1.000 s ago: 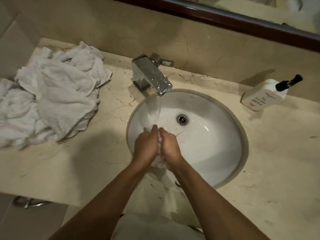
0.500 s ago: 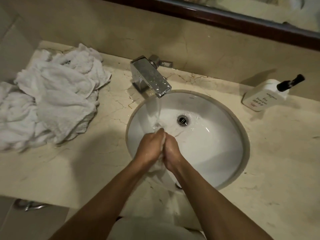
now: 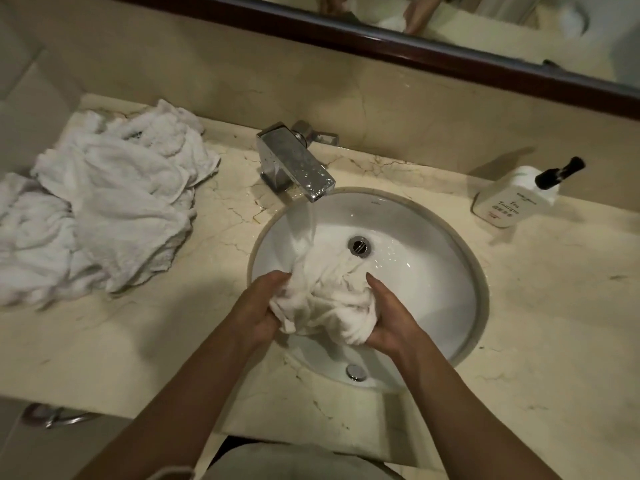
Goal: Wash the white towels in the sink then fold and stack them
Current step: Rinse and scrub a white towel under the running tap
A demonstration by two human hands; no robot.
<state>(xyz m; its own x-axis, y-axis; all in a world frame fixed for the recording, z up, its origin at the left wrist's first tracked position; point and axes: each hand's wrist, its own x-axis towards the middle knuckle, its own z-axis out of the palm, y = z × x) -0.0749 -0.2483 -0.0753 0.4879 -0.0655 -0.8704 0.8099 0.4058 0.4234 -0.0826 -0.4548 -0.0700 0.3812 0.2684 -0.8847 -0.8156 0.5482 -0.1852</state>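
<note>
Two hands work one wet towel (image 3: 325, 299) low in the sink (image 3: 433, 306): the left hand (image 3: 258, 308) has its fingers curled into the bunched cloth on one side, and the right hand (image 3: 388, 323) cups and grips the other side with the thumb lying straight along the top. The towel sits between them as a crumpled, ridged wad, its far edge trailing up toward the drain (image 3: 359, 244) and right under the stream from the faucet (image 3: 294, 161). To do this step well, I would judge that the cloth should be kept in the falling water, opened a little and then bunched again so the inner folds rinse, with the squeezing done over the middle of the bowl so runoff does not reach the counter (image 3: 554, 323). Soaked terry like this probably hangs heavy and clings to itself, so wringing in short twists looks wiser than one hard pull. The bowl is a smooth, glossy white oval set under the stone rim; the faucet is a squared chrome block beaded with drops. The counter is pale veined marble, wet near the faucet base. On its left lies a loose pile of white towels (image 3: 104, 209), rumpled and nubby, none folded yet. At the far right stands a white pump bottle (image 3: 509, 199) with a black nozzle.
</note>
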